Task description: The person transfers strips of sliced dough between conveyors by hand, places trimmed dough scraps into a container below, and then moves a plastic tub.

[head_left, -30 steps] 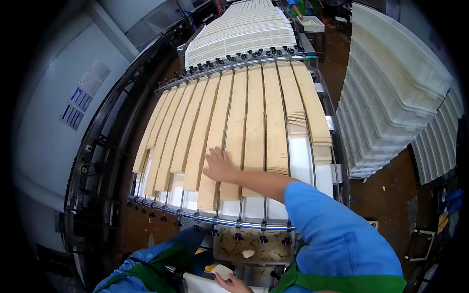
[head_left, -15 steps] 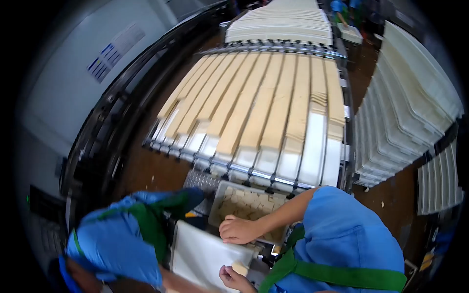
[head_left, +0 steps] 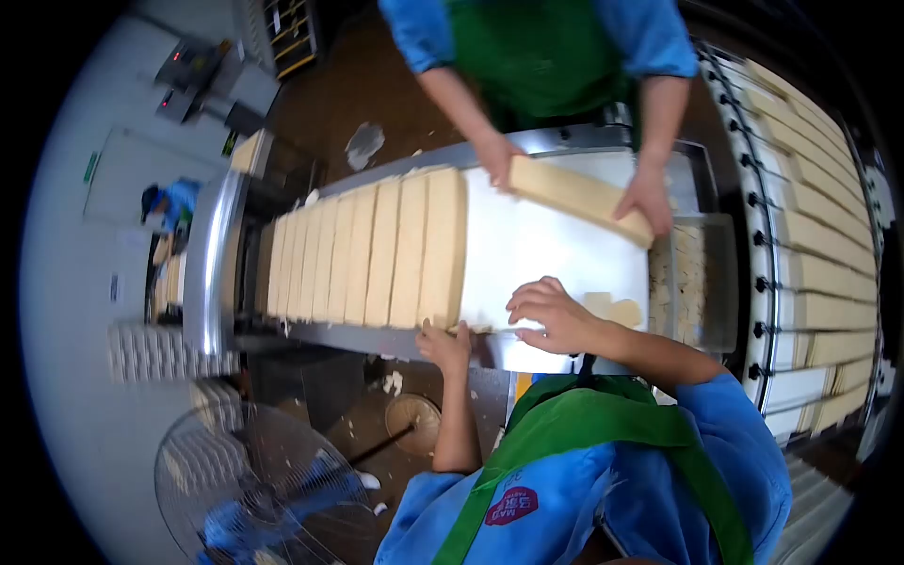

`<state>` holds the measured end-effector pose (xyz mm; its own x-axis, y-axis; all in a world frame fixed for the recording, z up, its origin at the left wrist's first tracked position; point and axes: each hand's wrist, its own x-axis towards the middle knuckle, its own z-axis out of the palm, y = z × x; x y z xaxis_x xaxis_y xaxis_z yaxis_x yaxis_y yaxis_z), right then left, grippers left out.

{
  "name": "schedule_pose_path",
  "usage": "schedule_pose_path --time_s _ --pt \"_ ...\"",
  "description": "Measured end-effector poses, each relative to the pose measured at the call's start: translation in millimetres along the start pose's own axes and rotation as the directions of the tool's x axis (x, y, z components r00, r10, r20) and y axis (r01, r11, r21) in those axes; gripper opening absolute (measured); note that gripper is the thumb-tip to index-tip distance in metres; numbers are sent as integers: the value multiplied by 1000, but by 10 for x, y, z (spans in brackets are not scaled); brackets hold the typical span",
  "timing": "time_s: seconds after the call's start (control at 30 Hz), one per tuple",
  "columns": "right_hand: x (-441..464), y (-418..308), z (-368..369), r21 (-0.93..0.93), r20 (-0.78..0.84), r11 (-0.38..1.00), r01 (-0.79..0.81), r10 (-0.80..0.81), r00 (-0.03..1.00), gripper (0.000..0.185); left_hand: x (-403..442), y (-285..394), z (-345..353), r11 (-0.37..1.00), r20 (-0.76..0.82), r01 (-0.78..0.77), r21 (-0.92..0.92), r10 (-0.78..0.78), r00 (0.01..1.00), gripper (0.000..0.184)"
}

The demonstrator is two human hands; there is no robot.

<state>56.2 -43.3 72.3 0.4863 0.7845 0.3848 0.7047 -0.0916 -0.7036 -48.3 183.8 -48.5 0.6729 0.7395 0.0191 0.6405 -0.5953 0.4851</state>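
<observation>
My left hand (head_left: 444, 345) is at the near edge of the row of pale blocks (head_left: 377, 250), its raised fingers touching the end of the last block. Nothing shows gripped in it. My right hand (head_left: 554, 318) hovers over the white belt (head_left: 527, 254), fingers spread and holding nothing. Just right of it lie small pale offcuts (head_left: 621, 309). Across the belt, a co-worker's two hands (head_left: 648, 200) hold a long pale block (head_left: 576, 196) by its ends, at a slant.
A bin of offcuts (head_left: 692, 282) stands right of the belt. Beyond it is the conveyor with long strips (head_left: 829, 264). A metal machine housing (head_left: 215, 264) is at the left, a fan (head_left: 264, 485) at lower left. Another person (head_left: 174, 202) is far left.
The view has swung left from the strip conveyor to the white belt and block row. My right hand left the strips; the piece near my left hand is no longer there.
</observation>
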Motion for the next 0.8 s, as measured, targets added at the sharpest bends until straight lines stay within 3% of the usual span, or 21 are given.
schedule_pose_path --time_s 0.1,0.17,0.3,0.37,0.5,0.63,0.7,0.8 --pt "427 246 286 -68 25 988 -141 143 989 25 214 -163 -52 994 71 94 -51 -91 993 84" --pt "653 588 488 -160 6 944 -289 294 956 36 308 -204 -30 977 122 52 -206 -27 992 86" --pt "1228 1155 703 -395 -47 712 -580 615 787 65 403 59 -123 961 200 87 -262 -34 979 83" --pt "1547 1371 755 -461 -124 618 -637 666 736 69 401 207 -197 952 248 101 -288 -28 968 84" --pt "2140 1631 756 -511 -148 562 -651 688 710 70 361 220 -103 934 279 95 -344 6 960 85" --pt "2506 1785 780 -526 -136 517 -675 732 667 66 369 246 -82 968 226 -36 -248 94 969 87" --pt "2578 1805 776 -508 -101 490 -709 783 613 66 381 313 -132 995 379 3 -99 35 925 91" --pt "2522 1650 631 -480 -103 456 -749 819 564 69 374 295 -51 995 399 -60 79 24 916 97"
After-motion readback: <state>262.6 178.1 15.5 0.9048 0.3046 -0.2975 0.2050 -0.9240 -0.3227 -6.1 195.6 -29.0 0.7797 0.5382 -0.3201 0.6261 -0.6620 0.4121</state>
